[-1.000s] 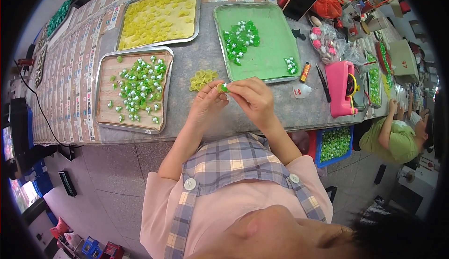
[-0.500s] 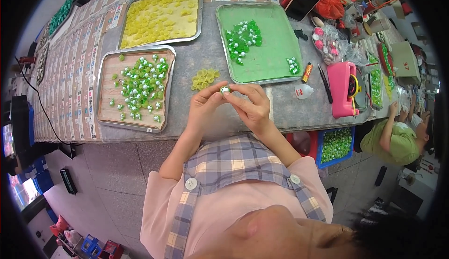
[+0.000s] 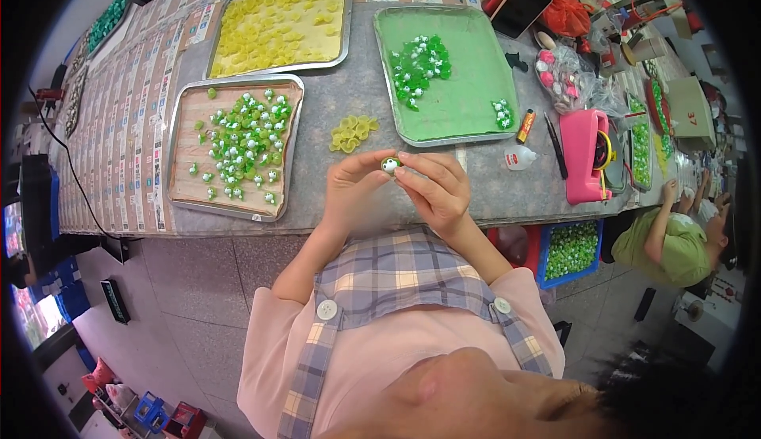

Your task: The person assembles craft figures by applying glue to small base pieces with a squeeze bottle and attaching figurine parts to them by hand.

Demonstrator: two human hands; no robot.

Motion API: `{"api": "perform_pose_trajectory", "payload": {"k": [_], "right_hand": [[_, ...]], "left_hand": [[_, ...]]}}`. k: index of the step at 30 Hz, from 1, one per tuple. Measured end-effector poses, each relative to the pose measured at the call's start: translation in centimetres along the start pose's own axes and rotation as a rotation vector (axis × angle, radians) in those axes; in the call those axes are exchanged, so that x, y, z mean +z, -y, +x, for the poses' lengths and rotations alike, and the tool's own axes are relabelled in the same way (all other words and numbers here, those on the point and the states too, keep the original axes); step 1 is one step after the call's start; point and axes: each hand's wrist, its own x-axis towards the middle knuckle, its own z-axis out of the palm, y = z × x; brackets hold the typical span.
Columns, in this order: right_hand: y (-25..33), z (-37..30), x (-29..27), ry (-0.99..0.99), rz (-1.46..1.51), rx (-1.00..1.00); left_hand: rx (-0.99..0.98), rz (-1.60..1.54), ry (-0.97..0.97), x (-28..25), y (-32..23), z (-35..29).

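Between the fingertips of both hands is a small green-and-white figure head with dark spots (image 3: 390,165). My left hand (image 3: 353,189) pinches it from one side, and my right hand (image 3: 438,192) closes on it from the other. Just beyond my fingers lies a small pile of yellow translucent petal-shaped cups (image 3: 353,132). To the left, a metal tray with a tan lining (image 3: 184,171) holds many green-and-white heads (image 3: 246,142). A green-lined tray (image 3: 468,59) farther off carries green pieces with white heads (image 3: 420,66), in a large cluster and a smaller one.
Yellow cups fill a tray (image 3: 339,39) at the back left. On the right are a glue bottle (image 3: 519,157), an orange lighter (image 3: 526,126), black tweezers (image 3: 556,146), a pink tape dispenser (image 3: 583,158) and a phone (image 3: 521,8). A blue crate (image 3: 542,269) stands below the table edge; a co-worker (image 3: 670,241) sits beyond.
Both hands have come slightly nearer to me and to the right, still holding the figure head. Its spotted white side now shows more. The whole view has shifted a little.
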Motion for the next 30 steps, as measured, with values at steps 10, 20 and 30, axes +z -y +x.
{"api": "perform_pose_trajectory", "payload": {"k": [10, 20, 30], "right_hand": [[0.6, 0.2, -0.4, -0.004, 0.128, 0.126], [0.4, -0.2, 0.0, 0.004, -0.006, 0.037], [0.6, 0.8, -0.1, 0.023, 0.245, 0.388]], "left_hand": [[0.394, 0.669, -0.039, 0.5, -0.9, 0.1], [0.1, 0.443, -0.029, 0.7, -1.2, -0.2], [-0.133, 0.002, -0.011, 0.7, -0.6, 0.3]]}}
